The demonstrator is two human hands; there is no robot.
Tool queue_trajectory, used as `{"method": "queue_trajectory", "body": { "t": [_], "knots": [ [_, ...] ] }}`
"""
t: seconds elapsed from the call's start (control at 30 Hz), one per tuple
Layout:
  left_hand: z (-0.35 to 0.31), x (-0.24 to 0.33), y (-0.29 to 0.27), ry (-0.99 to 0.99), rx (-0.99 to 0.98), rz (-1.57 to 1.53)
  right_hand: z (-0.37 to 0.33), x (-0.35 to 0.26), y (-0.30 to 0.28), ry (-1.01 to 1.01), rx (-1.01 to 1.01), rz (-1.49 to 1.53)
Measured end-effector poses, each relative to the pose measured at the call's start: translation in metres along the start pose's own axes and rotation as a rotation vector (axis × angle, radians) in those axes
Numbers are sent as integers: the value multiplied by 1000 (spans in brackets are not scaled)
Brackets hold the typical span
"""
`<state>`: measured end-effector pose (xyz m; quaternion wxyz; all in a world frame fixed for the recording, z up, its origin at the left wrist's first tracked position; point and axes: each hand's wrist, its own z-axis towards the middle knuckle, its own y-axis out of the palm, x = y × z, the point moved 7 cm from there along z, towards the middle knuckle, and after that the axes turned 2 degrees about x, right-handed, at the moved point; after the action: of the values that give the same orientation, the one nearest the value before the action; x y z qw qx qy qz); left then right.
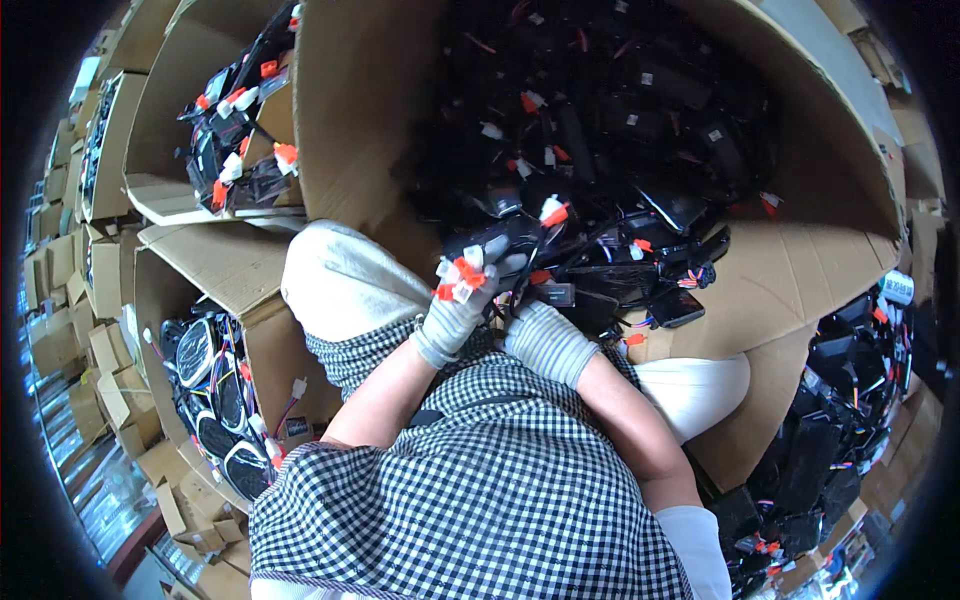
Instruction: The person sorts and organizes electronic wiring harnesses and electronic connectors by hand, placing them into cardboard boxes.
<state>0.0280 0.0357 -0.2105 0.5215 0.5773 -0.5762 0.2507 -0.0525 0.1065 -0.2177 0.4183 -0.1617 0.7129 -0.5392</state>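
Note:
My left hand (pixel 455 318), in a grey-white knit glove, is closed on a bunch of red and white plug connectors (pixel 462 278). Its fingertips reach up toward the dark pile in the box. Close beside it, my right hand (pixel 550 338), in a striped glove, curls in front of my lap at a black cable (pixel 521 283); its fingertips are partly hidden. The cable runs up to another red and white connector (pixel 553 211). Just beyond the right hand lie flat black plastic units (pixel 605 283) with wires, on the near edge of the pile.
A large cardboard box (pixel 790 270) full of black units opens before me, its near flap folded down. Smaller boxes stand left, one with connectors (pixel 228 165), another with round black parts (pixel 230 395) and wires. More black units (pixel 800 465) fill the right side.

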Motion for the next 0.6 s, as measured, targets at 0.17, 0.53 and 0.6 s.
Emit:
{"method": "queue_trajectory", "body": {
  "t": [0.17, 0.53, 0.6],
  "knots": [
    [1, 30, 0, 77, 38, 118, 0, 7, 13, 61, -123, 56],
    [-8, 23, 1, 190, -37, 149, -45, 52, -93, 889, 433, 1510],
    [-9, 19, -2, 284, -66, 456, -39, 46, -90, 893, 400, 1589]
  ]
}}
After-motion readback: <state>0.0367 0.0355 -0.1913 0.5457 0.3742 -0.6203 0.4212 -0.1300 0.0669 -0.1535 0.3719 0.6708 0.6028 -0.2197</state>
